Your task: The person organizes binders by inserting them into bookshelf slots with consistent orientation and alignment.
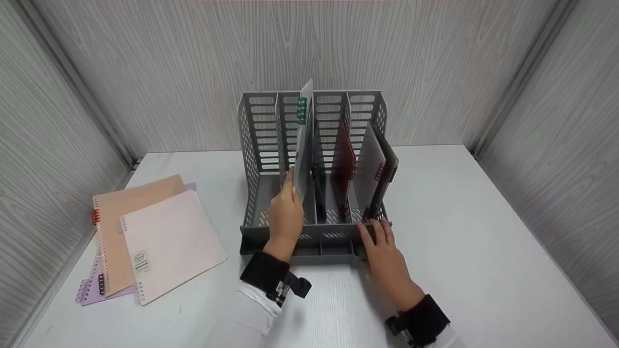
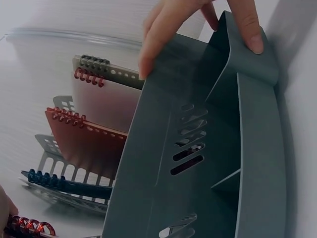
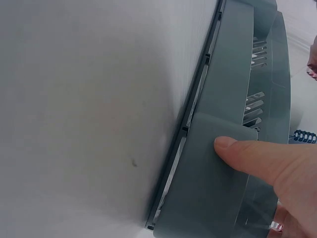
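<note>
A grey desk file organizer [image 1: 290, 238] with upright dividers stands on the white table. My left hand [image 1: 286, 217] pinches the front edge of a pale spiral notebook [image 1: 306, 130], which stands upright in the second compartment from the left. Its upper coil is green; a red coil [image 2: 30, 226] shows beside that hand in the left wrist view. My right hand [image 1: 387, 263] grips the organizer's front right corner. Its thumb [image 3: 228, 145] lies on the outer face, with fingers over the inner wall. Further right stand a dark blue notebook [image 2: 74, 186], a red notebook [image 1: 344, 164] and a pale notebook [image 1: 371, 164].
A dark-edged notebook [image 1: 387, 169] leans at the organizer's right side. Left on the table, a pale pink notebook [image 1: 174, 246] overlaps an orange one [image 1: 140, 193], with a purple notebook [image 1: 92, 292] beneath. Pale wood-grain panels [image 1: 193, 72] enclose the table's back and sides.
</note>
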Motion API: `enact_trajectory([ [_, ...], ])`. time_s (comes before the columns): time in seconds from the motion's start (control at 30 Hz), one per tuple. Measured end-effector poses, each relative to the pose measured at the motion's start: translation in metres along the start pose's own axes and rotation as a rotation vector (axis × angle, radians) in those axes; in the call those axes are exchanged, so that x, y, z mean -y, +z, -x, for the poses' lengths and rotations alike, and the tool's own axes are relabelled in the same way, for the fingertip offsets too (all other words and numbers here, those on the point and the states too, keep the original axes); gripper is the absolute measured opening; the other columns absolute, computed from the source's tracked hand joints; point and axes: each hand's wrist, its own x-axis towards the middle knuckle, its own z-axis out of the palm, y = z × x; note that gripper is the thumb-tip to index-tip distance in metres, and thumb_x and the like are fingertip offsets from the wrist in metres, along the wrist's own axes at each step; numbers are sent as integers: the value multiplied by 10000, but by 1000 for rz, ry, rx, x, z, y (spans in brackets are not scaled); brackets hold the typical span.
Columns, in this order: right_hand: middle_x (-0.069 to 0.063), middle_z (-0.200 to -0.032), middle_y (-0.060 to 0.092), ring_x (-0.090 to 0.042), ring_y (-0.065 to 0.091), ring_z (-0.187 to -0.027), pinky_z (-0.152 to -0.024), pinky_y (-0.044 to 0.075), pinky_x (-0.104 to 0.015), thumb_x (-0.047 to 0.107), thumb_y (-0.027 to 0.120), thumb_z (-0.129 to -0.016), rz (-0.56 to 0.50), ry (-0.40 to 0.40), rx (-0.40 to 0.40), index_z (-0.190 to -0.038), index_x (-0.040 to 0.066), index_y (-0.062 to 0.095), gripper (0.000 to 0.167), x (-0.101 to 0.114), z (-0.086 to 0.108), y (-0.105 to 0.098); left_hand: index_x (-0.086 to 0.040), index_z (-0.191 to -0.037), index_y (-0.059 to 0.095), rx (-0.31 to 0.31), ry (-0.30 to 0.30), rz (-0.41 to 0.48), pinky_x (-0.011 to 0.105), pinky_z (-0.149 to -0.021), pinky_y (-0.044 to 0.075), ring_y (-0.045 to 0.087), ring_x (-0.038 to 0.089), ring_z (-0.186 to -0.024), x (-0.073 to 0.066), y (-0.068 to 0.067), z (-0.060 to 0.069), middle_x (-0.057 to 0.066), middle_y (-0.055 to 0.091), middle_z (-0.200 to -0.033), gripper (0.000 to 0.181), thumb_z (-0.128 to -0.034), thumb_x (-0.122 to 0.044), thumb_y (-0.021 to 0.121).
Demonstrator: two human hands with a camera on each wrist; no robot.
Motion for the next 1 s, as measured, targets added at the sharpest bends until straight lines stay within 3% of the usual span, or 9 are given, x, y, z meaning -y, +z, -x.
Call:
enact_trajectory([
  [0.3,-233,-1399,319,-440,213,-1325,-551,527,-421,215,805,-718,5,15,-10,-1434,95,341,862,0,-1,1,-92,-1399,425,51,-19,-5,274,-388,326,331,120,-422,7,14,-2,2,397,-539,464,-944,-40,500],
  [0.6,-229,-1377,328,-441,244,-1307,-522,516,-392,174,835,-674,52,5,-13,-1405,84,378,866,-1,0,2,-118,-1414,393,151,-71,-40,347,-395,401,486,215,-438,9,23,-4,111,547,-589,477,-949,-76,485],
  [0.73,-221,-1380,324,-442,240,-1309,-518,516,-388,200,840,-671,44,10,-1,-1413,94,363,889,-1,2,3,-13,-1157,559,215,-116,-84,378,-447,443,558,251,-507,11,28,1,124,573,-629,235,-939,-66,491],
  [0.83,-220,-1385,321,-442,237,-1311,-504,509,-371,200,840,-674,44,8,2,-1418,98,358,893,-2,3,3,20,-992,587,254,-133,-104,394,-495,466,596,267,-562,13,30,4,147,601,-669,136,-927,-52,492],
  [1.0,-231,-1383,328,-453,245,-1305,-515,516,-371,186,833,-681,38,-3,-11,-1417,93,360,880,0,0,1,14,-1211,553,283,-99,-116,424,-521,480,621,296,-588,15,30,2,182,646,-721,328,-886,-3,506],
])
